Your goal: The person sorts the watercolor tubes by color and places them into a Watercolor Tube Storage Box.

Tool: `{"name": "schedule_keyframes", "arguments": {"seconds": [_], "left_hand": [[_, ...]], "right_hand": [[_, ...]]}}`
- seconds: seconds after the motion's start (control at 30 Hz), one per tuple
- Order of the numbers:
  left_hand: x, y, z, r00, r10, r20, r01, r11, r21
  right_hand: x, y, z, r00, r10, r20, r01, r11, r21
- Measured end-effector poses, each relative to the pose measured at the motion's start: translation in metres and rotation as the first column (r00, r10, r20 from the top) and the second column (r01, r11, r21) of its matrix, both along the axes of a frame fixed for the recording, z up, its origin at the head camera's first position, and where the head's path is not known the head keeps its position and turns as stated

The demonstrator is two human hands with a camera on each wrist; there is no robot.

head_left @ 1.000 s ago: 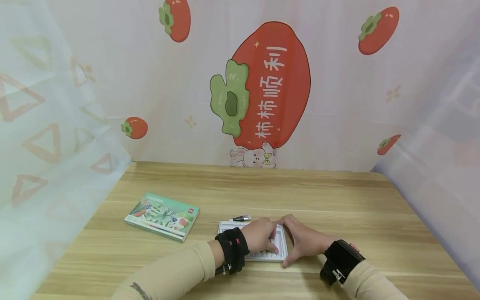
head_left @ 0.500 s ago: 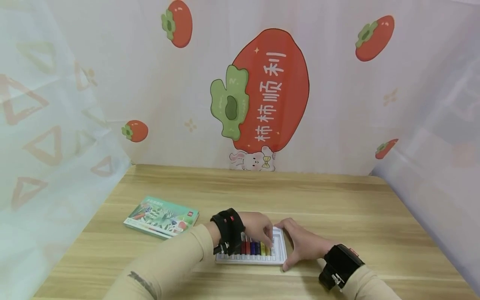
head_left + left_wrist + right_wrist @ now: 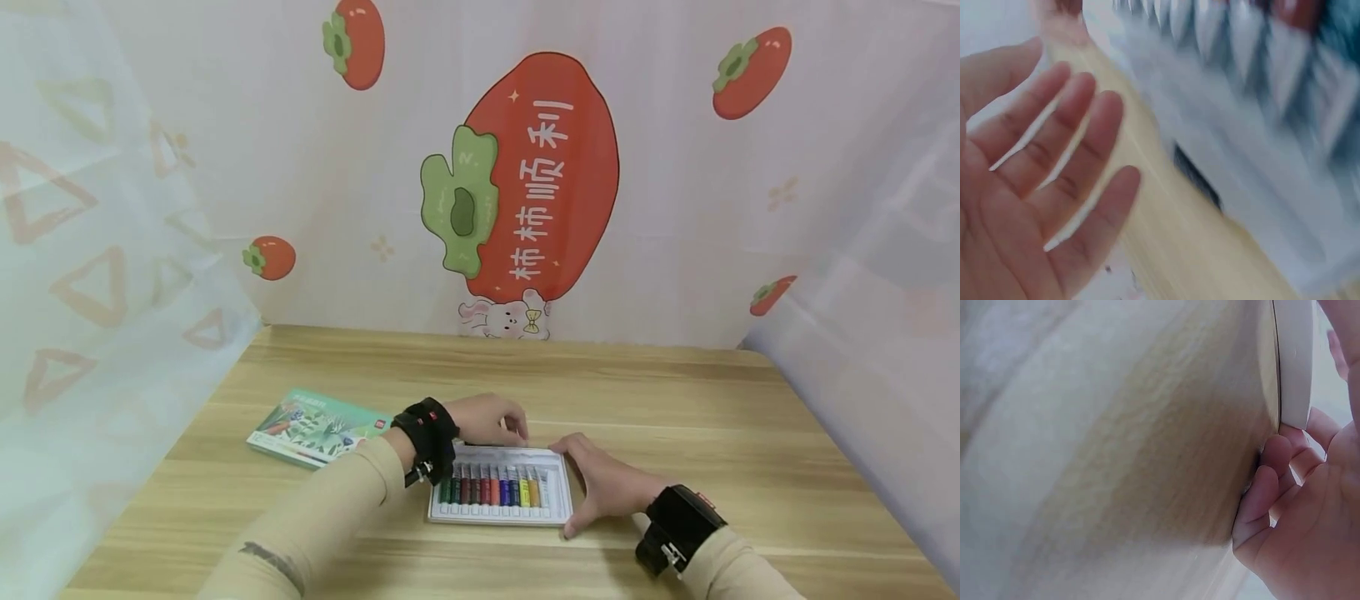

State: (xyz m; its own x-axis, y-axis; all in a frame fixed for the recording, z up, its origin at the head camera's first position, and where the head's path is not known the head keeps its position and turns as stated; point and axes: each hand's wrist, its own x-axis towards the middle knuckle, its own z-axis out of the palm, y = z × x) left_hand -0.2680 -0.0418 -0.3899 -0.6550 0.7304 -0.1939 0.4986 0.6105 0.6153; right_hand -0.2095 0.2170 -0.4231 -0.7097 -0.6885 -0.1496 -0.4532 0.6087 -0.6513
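A shallow white tray lies on the table, holding a row of paint tubes in greens, browns, reds, blues and yellows. At its right end, one slot area shows bare white plastic. My right hand grips the tray's right end, thumb at the front corner and index finger at the back corner. Over the tray's back edge hovers my left hand, fingers loosely bent. The left wrist view shows that hand holding nothing, with a small dark object along the tray's edge.
To the left lies a green illustrated box, partly covered by my left forearm. A white curtain printed with persimmons hangs behind the wooden table.
My left hand has gone from the tray's right part back and leftward past its far edge, uncovering the tubes. The black tube seen behind the tray is now hidden. My right hand keeps its place.
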Motion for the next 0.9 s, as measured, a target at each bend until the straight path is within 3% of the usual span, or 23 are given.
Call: {"name": "schedule_keyframes", "arguments": {"seconds": [0.17,0.27,0.4,0.7,0.9], "left_hand": [[-0.011,-0.019,-0.008,0.991,0.132,0.010,-0.133,0.990,0.056],[-0.015,-0.028,-0.017,0.985,0.175,0.008,-0.175,0.984,0.044],[-0.016,-0.035,-0.023,0.981,0.195,0.000,-0.194,0.981,0.026],[-0.015,-0.031,-0.020,0.982,0.188,0.011,-0.188,0.982,0.024],[-0.013,-0.030,-0.024,0.979,0.201,0.013,-0.201,0.979,0.013]], "right_hand": [[0.001,-0.002,0.003,1.000,-0.004,0.005,0.004,1.000,-0.010],[0.001,-0.003,0.004,1.000,-0.009,0.008,0.009,1.000,-0.001],[0.000,-0.004,0.004,1.000,-0.007,0.001,0.007,1.000,0.006],[-0.001,-0.004,0.003,0.999,-0.031,0.019,0.030,0.999,0.028],[0.001,-0.004,0.003,0.999,-0.026,0.037,0.025,1.000,0.017]]}}
